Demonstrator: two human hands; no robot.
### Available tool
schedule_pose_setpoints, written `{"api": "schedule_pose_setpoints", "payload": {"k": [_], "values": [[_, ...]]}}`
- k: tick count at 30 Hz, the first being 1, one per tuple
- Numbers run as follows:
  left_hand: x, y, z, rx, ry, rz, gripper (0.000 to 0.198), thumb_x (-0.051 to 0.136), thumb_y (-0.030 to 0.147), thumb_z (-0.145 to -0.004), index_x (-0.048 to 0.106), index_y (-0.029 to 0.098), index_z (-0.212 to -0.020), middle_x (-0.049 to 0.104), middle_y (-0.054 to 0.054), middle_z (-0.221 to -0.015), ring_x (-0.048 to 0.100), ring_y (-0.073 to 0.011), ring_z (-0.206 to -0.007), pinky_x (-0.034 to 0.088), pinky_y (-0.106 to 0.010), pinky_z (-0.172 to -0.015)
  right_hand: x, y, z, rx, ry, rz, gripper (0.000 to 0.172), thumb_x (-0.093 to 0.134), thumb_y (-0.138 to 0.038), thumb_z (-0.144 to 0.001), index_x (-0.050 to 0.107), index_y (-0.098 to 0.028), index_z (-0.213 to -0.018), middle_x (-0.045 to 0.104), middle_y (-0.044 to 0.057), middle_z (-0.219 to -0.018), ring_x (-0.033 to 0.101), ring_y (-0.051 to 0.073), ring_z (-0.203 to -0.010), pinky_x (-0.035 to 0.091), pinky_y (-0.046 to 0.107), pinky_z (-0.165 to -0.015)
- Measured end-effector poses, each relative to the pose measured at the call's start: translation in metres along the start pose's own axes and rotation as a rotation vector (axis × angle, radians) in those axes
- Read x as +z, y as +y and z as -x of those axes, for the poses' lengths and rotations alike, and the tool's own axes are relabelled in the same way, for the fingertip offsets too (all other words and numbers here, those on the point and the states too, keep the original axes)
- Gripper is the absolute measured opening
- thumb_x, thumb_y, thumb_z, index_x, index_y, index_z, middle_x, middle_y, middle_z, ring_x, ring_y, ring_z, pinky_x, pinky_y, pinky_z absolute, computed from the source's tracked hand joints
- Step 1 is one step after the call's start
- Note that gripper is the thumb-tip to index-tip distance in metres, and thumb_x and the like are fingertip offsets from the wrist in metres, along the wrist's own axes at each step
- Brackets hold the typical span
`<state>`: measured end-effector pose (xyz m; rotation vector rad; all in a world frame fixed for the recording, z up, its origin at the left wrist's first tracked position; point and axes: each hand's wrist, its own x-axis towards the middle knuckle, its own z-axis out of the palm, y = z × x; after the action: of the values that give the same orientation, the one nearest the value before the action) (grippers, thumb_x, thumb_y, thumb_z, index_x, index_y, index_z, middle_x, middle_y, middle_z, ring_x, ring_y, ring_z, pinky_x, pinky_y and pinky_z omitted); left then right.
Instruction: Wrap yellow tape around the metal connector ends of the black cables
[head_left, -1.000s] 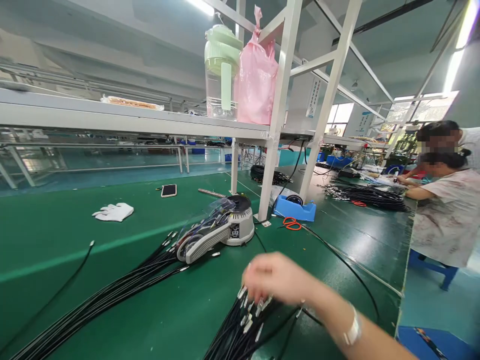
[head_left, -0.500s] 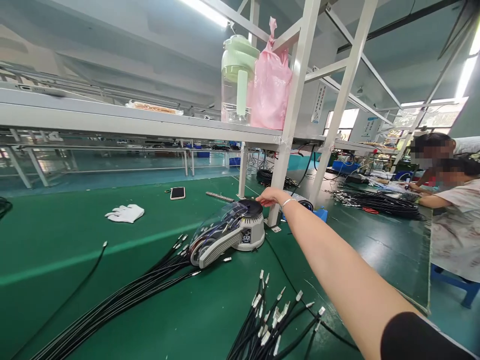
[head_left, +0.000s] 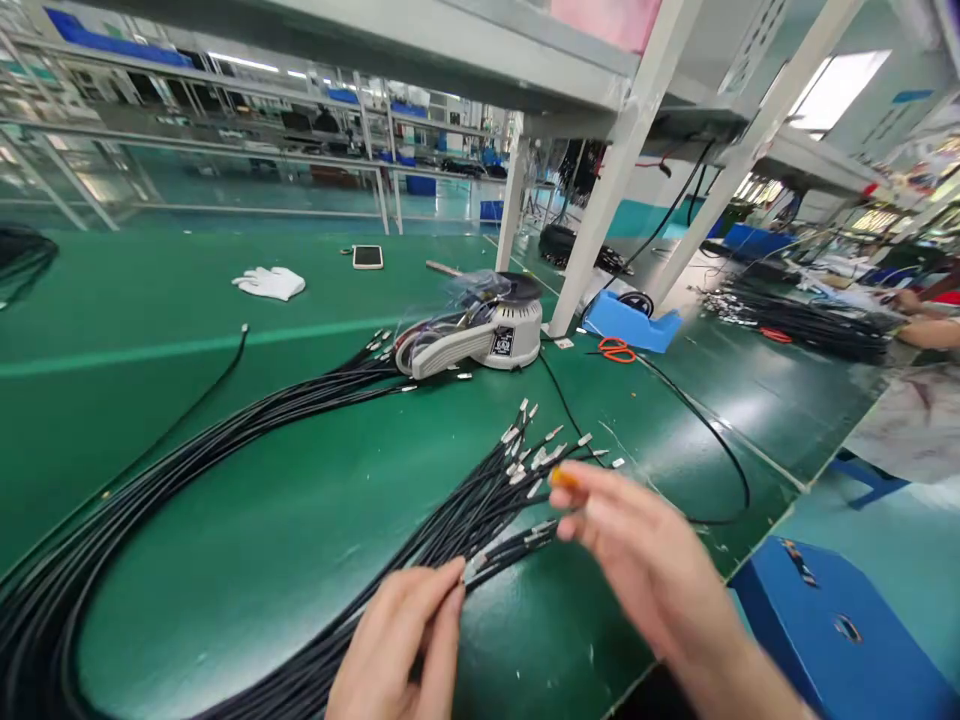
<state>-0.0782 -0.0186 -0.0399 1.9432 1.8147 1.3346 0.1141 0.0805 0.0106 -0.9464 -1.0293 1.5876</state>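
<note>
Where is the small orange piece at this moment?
In the head view, the small orange piece is right of centre, held in the right hand, beside the black cables.

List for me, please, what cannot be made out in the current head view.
Orange piece at the right hand: head view, blurred and too small to identify.
Cable end at the left hand: head view, partly covered by its fingers.
Label on the gray machine: head view, print too small to read.
Pink item on the shelf: head view, top cut off by the upper edge.
</note>
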Motion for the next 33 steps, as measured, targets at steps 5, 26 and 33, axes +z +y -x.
{"api": "schedule_pose_setpoints", "payload": {"k": [5,26,33], "values": [[0.004,0.012,0.000,-0.144,0.065,0.008,0.013,0.055,0.025,-0.086,0.061,0.023,-0.097,0.067,-0.001,-0.088,0.065,-0.0119,-0.078,0.053,-0.021,-0.070,0.017,0.076,0.088,0.146,0.006,-0.274,0.036,0.076,-0.033,-0.069,0.071,-0.031,-0.105,0.061,0.004,-0.127,0.055,0.027,-0.115,0.050,0.039,-0.091],[0.000,0.020,0.011,0.139,0.124,-0.013,0.023,0.051,0.004,-0.084,0.061,0.022,-0.095,0.061,0.000,-0.088,0.061,-0.0085,-0.079,0.050,-0.019,-0.070,0.064,0.086,0.104,0.084,-0.106,-0.499,0.045,0.068,-0.019,-0.075,0.063,-0.034,-0.118,0.053,-0.003,-0.136,0.048,0.024,-0.127,0.039,0.043,-0.108],[0.001,0.020,0.011,0.137,0.126,-0.075,0.021,0.050,0.009,-0.086,0.063,0.023,-0.096,0.063,-0.001,-0.086,0.062,-0.0094,-0.075,0.051,-0.020,-0.065,0.064,0.084,0.103,0.070,-0.079,-0.497,0.044,0.069,-0.020,-0.074,0.064,-0.031,-0.116,0.055,-0.001,-0.134,0.044,0.025,-0.129,0.037,0.045,-0.109]]}}
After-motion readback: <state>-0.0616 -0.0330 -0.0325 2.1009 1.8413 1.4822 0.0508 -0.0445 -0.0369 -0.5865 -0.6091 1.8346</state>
